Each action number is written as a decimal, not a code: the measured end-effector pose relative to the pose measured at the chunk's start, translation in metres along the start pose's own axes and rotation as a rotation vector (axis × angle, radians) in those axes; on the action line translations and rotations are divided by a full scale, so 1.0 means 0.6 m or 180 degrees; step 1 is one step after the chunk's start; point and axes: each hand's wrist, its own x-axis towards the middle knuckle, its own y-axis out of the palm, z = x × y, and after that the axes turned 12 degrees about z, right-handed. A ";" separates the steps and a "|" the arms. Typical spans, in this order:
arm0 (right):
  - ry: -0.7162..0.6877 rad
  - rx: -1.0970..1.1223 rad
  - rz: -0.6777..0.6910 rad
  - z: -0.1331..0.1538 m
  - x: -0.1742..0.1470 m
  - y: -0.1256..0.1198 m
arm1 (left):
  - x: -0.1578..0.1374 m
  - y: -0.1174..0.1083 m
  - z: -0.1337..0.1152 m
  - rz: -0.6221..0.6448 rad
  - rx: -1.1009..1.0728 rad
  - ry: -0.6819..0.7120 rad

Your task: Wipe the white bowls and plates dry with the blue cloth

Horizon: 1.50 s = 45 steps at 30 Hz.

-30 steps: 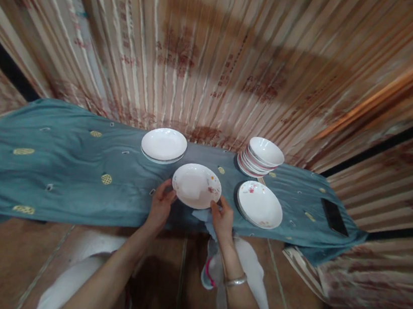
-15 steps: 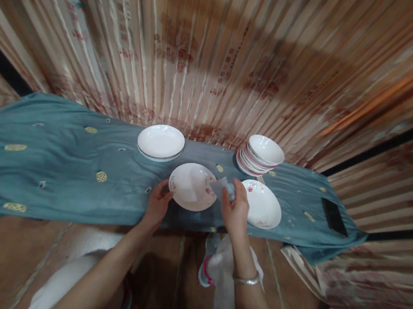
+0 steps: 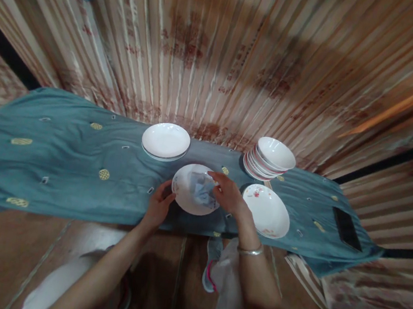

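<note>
A white plate with a printed floral rim [image 3: 181,197] is in the middle, near the front of the cloth-covered table. My left hand [image 3: 160,203] grips its left edge, thumb at the rim and fingers curled around the side. My right hand [image 3: 227,192] is over the plate's right side, closed on a light blue-grey cloth [image 3: 202,189]. The cloth lies spread and slightly blurred against the plate's inner face. To the right, close to my right wrist, lies another flower-printed plate [image 3: 267,213].
White plates [image 3: 166,140] are stacked at the back left of the middle. A leaning stack of several bowls [image 3: 273,155] stands at the back right. A dark flat phone-like object [image 3: 347,227] lies at the right end. Pleated curtains [image 3: 218,65] hang behind the table [image 3: 67,171].
My right hand has moved left with the cloth, from the plate's right edge to over its inside. My left hand stays at the rim. The view has shifted slightly.
</note>
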 end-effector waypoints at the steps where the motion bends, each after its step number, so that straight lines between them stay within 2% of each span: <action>1: -0.0035 -0.0059 0.0126 -0.002 0.004 0.000 | 0.000 0.000 0.000 0.0003 -0.0035 -0.0030; 4: -0.0042 -0.0117 0.0164 -0.005 0.013 0.021 | -0.001 0.001 -0.002 0.0005 -0.0091 -0.0111; 8: -0.0088 0.0335 0.0013 -0.002 0.021 0.053 | -0.003 0.003 -0.002 -0.0040 -0.0059 -0.0077; 15: 0.0066 0.2210 -0.0220 -0.001 0.035 0.024 | -0.001 0.004 0.000 0.0004 -0.0134 -0.0094; 18: 0.0316 0.2493 -0.0421 -0.008 0.038 0.023 | -0.001 0.006 -0.001 -0.0038 -0.0101 -0.0078; 20: 0.0462 0.2183 -0.0542 -0.014 0.042 0.030 | -0.001 0.007 -0.002 -0.0073 -0.0060 -0.0060; 22: 0.0552 0.1495 -0.0754 -0.019 0.046 0.037 | -0.001 0.007 -0.002 -0.0074 -0.0032 -0.0030; 24: 0.0525 0.0806 -0.1003 -0.020 0.046 0.041 | 0.000 0.006 0.000 -0.0045 -0.0026 -0.0008; 26: 0.0407 0.0452 -0.1111 -0.018 0.042 0.040 | 0.000 0.005 0.002 -0.0007 -0.0043 -0.0001; 32: 0.0223 0.0364 -0.0780 -0.004 0.011 0.044 | 0.001 0.004 0.007 -0.0023 -0.0058 0.0025; 37: 0.0203 -0.0130 -0.0488 -0.003 0.000 0.056 | 0.000 0.006 0.004 0.0000 -0.0037 0.0048; 39: 0.0285 -0.0159 -0.0636 -0.006 -0.001 0.050 | -0.001 0.007 0.003 0.0029 -0.0024 0.0060; 45: 0.0588 0.0159 -0.1462 -0.002 -0.010 0.010 | -0.001 0.008 0.002 0.0008 -0.0063 0.0057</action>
